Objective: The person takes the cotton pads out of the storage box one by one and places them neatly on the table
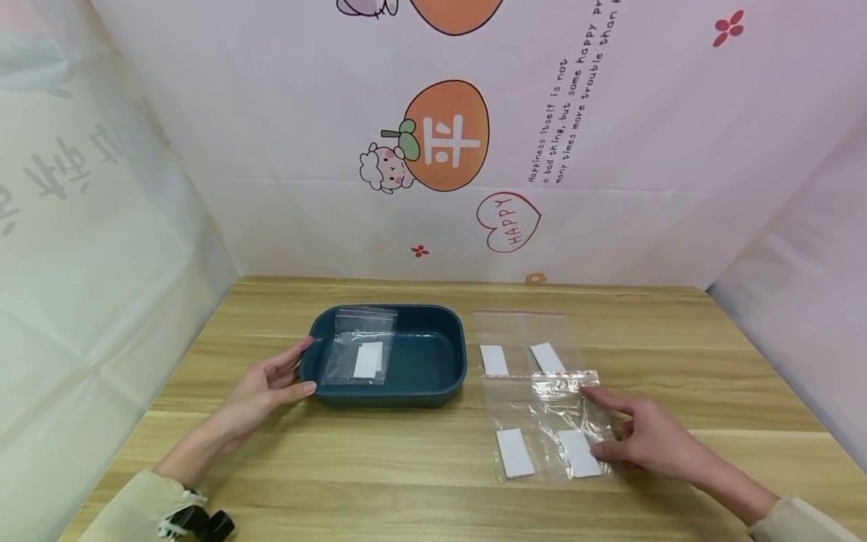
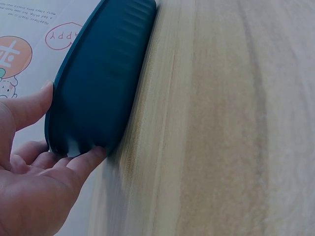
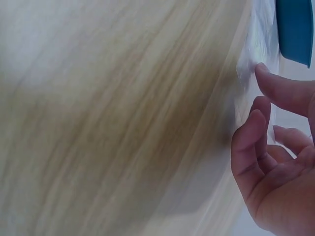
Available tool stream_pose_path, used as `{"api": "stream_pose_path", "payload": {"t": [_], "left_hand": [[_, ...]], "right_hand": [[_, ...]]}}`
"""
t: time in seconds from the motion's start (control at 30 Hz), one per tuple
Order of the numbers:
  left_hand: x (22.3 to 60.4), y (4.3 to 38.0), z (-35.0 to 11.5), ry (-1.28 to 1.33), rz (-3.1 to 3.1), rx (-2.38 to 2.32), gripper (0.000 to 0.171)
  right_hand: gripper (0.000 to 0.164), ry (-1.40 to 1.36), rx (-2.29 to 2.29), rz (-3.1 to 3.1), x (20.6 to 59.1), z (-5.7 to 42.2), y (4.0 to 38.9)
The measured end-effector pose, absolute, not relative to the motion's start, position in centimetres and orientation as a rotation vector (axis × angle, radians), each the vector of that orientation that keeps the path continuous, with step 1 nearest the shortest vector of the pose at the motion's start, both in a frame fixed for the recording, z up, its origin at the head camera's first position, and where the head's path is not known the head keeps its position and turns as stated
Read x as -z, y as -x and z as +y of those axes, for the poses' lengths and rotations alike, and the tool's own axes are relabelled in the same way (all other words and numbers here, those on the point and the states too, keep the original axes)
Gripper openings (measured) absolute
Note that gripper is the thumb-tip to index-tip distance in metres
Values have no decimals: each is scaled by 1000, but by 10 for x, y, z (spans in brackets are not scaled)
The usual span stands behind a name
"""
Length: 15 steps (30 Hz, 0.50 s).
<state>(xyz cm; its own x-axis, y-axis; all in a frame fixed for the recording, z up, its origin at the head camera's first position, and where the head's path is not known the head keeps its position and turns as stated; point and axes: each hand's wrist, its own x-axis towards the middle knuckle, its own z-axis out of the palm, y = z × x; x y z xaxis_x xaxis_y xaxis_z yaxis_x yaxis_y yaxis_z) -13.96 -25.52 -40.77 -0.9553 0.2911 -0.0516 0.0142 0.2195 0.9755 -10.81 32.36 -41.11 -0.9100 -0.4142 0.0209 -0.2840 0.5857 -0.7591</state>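
Sleeves (image 1: 138, 506) end behind both grips, leaving the bare fingers free for thin edges. On the table (image 1: 379, 474), the right grip (image 1: 643, 435) has its thumb and forefinger apart along the right edge of a clear zip bag (image 1: 569, 412) with one white card in it, forefinger close to the zip end, thumb beside the card; no firm pinch shows, so the touch is probably light, as suits limp plastic lying flat. Just left of that bag, farther from the right grip, lies a second near bag (image 1: 509, 406), carded likewise. The left grip (image 1: 260, 388) is clamped on the left end of a teal tray (image 1: 427, 361), thumb at the near corner and fingers at the far one, a hold that likely steadies it against sliding. Inside, at the end nearest the left grip, sits bagged plastic (image 1: 344, 354) with overlapping white cards; how many bags is hard to tell. Out past the right grip, what look like two more bags (image 1: 497, 331) lie with the near pair's zip ends across their lower edges, seemingly to keep everything compact with each card visible. Beyond both grips stands a printed backdrop (image 1: 305, 226), perhaps hung as a screen.
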Motion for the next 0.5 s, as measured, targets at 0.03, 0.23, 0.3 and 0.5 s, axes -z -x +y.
{"api": "stream_pose_path", "payload": {"t": [0.03, 0.23, 0.3, 0.5], "left_hand": [[408, 140, -255, -291, 2268, -1812, 83], [409, 140, -254, -296, 2267, -1811, 83], [408, 140, -254, -298, 2269, -1806, 83], [407, 139, -255, -294, 2267, -1808, 84]], "right_hand": [[87, 586, 1200, 2675, 410, 323, 108], [89, 596, 876, 2890, 406, 319, 103], [86, 613, 801, 2930, 405, 317, 103], [78, 629, 764, 2902, 402, 316, 104]]}}
